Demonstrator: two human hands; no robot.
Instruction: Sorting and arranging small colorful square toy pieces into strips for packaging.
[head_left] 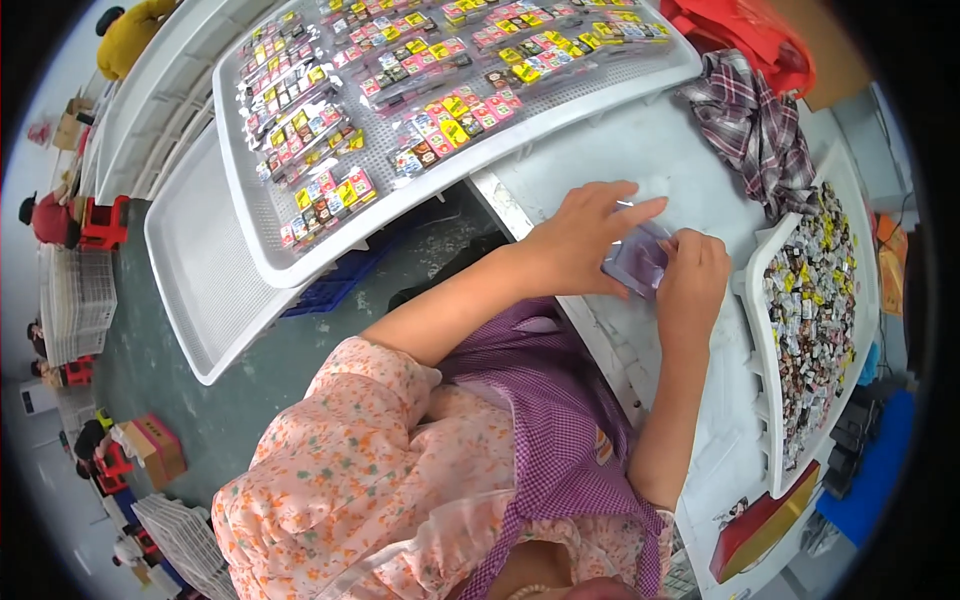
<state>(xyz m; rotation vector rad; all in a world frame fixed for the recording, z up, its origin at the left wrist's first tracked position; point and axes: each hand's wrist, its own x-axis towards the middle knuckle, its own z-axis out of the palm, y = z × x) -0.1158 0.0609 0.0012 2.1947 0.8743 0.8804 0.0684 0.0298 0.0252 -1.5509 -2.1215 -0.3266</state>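
Over the white worktop (710, 400), a small see-through plastic box (640, 260) with a purplish tint sits between my hands. My left hand (580, 240) spans its left side, thumb at the lower edge and fingers stretched across the top. At the box's right edge, the bent fingers of my right hand (693, 275) pinch it. Just right of that hand stands a white tray (757, 300) heaped with small wrapped pieces (815, 300) in brown, silver and yellow.
A large white perforated tray (390, 215) holds rows of filled clear packs (455, 125). Below it is another white tray (190, 290). A plaid cloth (750, 125) and red fabric (750, 40) lie at the far right. A red-and-gold box (765, 525) stands near right.
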